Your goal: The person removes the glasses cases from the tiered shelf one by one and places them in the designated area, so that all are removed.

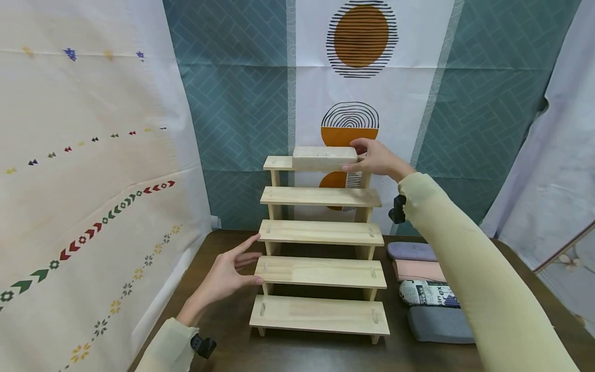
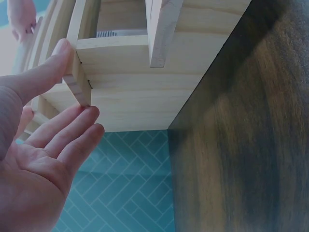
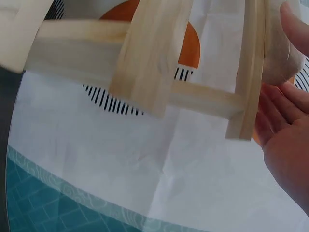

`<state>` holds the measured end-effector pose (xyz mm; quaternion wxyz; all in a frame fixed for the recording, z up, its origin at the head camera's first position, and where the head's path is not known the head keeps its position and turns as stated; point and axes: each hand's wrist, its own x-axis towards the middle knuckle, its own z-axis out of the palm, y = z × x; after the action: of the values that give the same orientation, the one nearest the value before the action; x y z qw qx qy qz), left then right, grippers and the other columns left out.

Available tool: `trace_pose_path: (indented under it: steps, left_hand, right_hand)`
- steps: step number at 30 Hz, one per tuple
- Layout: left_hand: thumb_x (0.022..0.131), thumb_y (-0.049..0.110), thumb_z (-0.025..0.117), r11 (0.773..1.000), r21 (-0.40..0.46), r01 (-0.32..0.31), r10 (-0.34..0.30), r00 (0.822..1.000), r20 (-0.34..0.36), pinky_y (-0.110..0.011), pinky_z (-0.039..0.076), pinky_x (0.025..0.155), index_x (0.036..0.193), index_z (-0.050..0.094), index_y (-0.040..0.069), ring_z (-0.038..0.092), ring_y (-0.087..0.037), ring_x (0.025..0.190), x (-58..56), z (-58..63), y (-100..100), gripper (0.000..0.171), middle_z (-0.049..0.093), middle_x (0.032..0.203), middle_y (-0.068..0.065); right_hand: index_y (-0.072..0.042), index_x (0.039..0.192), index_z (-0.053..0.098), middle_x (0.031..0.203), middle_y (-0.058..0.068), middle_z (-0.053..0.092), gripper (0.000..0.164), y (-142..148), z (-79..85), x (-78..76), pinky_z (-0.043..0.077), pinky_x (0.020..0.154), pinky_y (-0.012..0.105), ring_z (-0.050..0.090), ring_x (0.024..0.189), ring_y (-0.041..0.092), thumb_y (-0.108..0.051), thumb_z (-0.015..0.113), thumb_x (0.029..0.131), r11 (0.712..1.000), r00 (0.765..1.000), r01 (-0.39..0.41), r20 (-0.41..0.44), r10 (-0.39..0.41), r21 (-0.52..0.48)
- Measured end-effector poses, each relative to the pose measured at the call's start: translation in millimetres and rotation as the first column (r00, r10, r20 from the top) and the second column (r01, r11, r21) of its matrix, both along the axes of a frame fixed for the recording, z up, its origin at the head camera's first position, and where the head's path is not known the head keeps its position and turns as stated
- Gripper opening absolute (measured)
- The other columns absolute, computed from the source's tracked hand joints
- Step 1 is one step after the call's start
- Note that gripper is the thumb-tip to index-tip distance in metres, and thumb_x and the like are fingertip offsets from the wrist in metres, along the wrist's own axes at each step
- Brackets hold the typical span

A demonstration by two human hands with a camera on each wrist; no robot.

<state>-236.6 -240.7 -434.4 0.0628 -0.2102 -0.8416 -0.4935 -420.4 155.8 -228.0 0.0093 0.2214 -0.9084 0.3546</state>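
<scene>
A stepped wooden display stand (image 1: 321, 271) with several pale shelves rises from the table. At its left side is my left hand (image 1: 228, 276), which steadies the end of a lower shelf (image 2: 77, 79) between thumb and fingertips. On the top shelf lies a cream-white glasses case (image 1: 323, 157), lengthwise toward the shelf's right part. My right hand (image 1: 378, 157) grips the right end of this case, thumb in front and fingers behind. The right wrist view shows the case's rounded end (image 3: 282, 58) between thumb and fingers, just above the top shelf (image 3: 251, 87).
Right of the stand, several cases lie in a column on the dark wooden table (image 1: 223, 346): purple (image 1: 411, 251), pink (image 1: 418, 270), newspaper-print (image 1: 427, 293) and grey (image 1: 439, 324). A patterned cloth (image 1: 232, 103) hangs close behind the stand, with pale cloths at both sides.
</scene>
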Motion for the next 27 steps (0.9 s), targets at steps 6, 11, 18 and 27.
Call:
trace_pose_path:
  steps: [6, 11, 18, 27]
  left_hand:
    - [0.074, 0.006, 0.097, 1.000, 0.001, 0.000, 0.000, 1.000, 0.001, -0.049, 0.056, 0.101, 0.164, 0.042, 0.025, 0.066, -0.032, 0.126, -0.1, 1.0, 1.2, 0.106, 0.061, 0.145, -0.018]
    - [0.075, 0.006, 0.096, 1.000, -0.002, -0.007, 0.007, 1.000, 0.008, -0.052, 0.055, 0.101, 0.164, 0.042, 0.023, 0.066, -0.033, 0.126, 0.5, 1.5, 1.7, 0.106, 0.061, 0.145, -0.020]
    - [0.075, 0.007, 0.097, 1.000, -0.003, -0.003, 0.003, 1.000, 0.004, -0.055, 0.054, 0.102, 0.164, 0.042, 0.024, 0.066, -0.032, 0.126, 0.5, 1.1, 1.7, 0.106, 0.061, 0.145, -0.019]
    - [0.074, 0.006, 0.097, 1.000, -0.012, -0.006, 0.006, 1.000, 0.002, -0.049, 0.056, 0.101, 0.164, 0.041, 0.025, 0.067, -0.030, 0.126, 1.7, 1.9, 0.2, 0.107, 0.059, 0.148, -0.017]
  right_hand:
    - [0.000, 0.158, 0.041, 0.147, 0.021, 0.052, 0.087, -7.0, -2.9, -0.3, 0.041, 0.115, 0.055, 0.050, 0.129, 0.039, -0.030, 0.086, 0.091, 0.998, 1.000, -0.006, 0.020, 0.007, -0.064]
    - [0.001, 0.154, 0.047, 0.140, 0.021, 0.055, 0.077, -8.9, -6.3, 0.0, 0.044, 0.112, 0.051, 0.050, 0.123, 0.037, -0.024, 0.085, 0.092, 0.993, 1.000, -0.003, 0.013, 0.005, -0.117]
    - [0.002, 0.151, 0.049, 0.137, 0.020, 0.056, 0.075, -6.8, -5.1, 2.5, 0.044, 0.109, 0.048, 0.050, 0.121, 0.035, -0.022, 0.086, 0.090, 0.992, 1.000, 0.008, 0.014, -0.007, -0.123]
    - [0.001, 0.151, 0.049, 0.138, 0.020, 0.056, 0.077, -11.2, -8.3, 0.3, 0.043, 0.111, 0.050, 0.051, 0.121, 0.036, -0.024, 0.088, 0.088, 0.990, 0.998, 0.033, 0.053, -0.026, -0.135]
